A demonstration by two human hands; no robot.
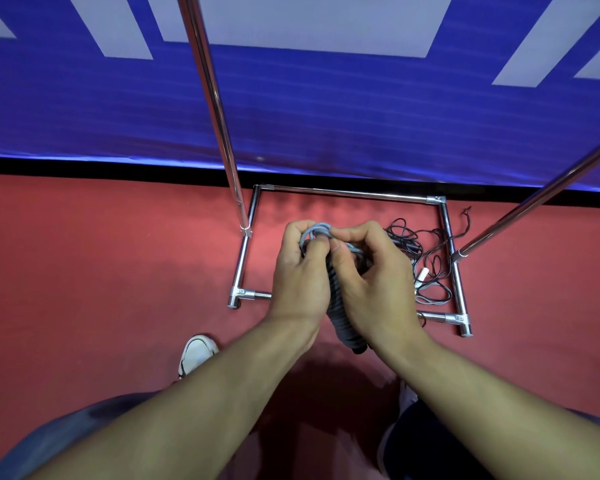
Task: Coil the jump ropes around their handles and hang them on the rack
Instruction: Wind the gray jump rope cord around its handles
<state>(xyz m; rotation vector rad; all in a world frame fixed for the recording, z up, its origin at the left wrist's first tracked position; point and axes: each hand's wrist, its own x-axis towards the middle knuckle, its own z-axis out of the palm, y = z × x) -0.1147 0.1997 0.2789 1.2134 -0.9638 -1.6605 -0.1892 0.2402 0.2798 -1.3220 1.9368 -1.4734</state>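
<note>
Facing blue wall (291,109), red floor (84,254)

Both hands, left hand (300,271) and right hand (374,275), grip the coiled grey rope (338,306).

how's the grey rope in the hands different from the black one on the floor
The grey jump rope is wound in tight turns around its handles, while the black jump rope lies loose and tangled. The grey jump rope is held up between the left hand and right hand; the black jump rope rests on the red floor inside the rack base, untouched. The grey cord also looks thicker. Neither hangs on the rack yet.
</note>
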